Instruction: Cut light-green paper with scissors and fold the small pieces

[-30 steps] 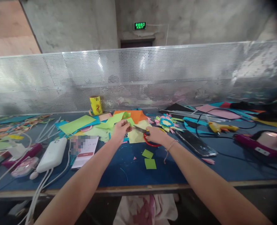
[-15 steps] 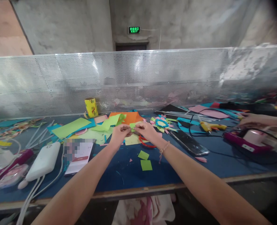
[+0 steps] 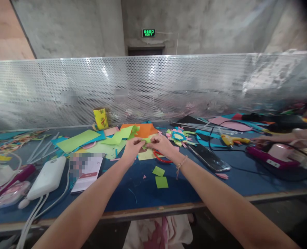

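My left hand (image 3: 132,147) and my right hand (image 3: 161,144) meet over the middle of the blue table (image 3: 143,193). Both pinch a small light green paper piece (image 3: 146,140) between their fingertips. Red-handled scissors (image 3: 161,157) lie on the table just under my right hand, on a pale yellow sheet (image 3: 145,154). Two small green paper squares (image 3: 160,177) lie nearer to me. A paper flower (image 3: 179,135) in blue, pink and green sits to the right of my hands.
Green and orange sheets (image 3: 117,136) lie behind my hands. A phone (image 3: 209,158), a yellow glue gun (image 3: 231,140) and a pink device (image 3: 278,155) are at the right, near another person's arm (image 3: 285,137). A white power bank (image 3: 47,177), cables and a card (image 3: 87,169) are at the left.
A second ago my right hand held the scissors against the paper. It has let them go onto the table, and both hands now pinch the small green piece.
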Demonstrator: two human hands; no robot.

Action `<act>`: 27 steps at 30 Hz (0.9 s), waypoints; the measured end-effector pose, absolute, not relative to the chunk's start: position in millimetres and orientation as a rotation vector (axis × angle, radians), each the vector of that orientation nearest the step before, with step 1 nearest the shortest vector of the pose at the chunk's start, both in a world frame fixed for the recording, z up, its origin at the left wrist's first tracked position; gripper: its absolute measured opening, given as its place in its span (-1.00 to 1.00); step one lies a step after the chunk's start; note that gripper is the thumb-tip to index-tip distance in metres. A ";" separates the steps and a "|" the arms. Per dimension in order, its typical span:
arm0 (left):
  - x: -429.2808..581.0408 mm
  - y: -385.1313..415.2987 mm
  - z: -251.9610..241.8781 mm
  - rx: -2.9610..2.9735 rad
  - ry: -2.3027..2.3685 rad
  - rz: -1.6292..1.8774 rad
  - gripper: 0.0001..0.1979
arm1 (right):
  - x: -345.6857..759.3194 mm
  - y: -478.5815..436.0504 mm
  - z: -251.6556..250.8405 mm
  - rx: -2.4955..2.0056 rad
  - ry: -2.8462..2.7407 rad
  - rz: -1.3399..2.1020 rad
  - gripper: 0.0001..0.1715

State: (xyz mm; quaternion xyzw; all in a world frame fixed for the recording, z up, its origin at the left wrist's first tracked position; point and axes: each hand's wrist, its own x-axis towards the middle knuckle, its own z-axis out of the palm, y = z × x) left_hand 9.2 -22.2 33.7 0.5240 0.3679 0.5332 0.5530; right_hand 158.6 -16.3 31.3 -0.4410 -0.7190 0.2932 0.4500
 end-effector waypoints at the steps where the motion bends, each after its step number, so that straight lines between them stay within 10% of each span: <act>1: 8.0 -21.0 33.8 1.218 0.839 1.266 -0.83 | 159.0 -16.3 31.3 -1.061 -1.707 0.854 -0.67; 6: 2.2 -13.6 34.0 1.227 0.769 1.281 -0.82 | 161.8 -14.9 33.6 -0.981 -1.318 1.243 -0.80; 27: 2.3 -16.4 35.7 1.203 0.825 1.310 -0.82 | 163.3 -21.0 39.4 -1.018 -1.570 0.993 -0.89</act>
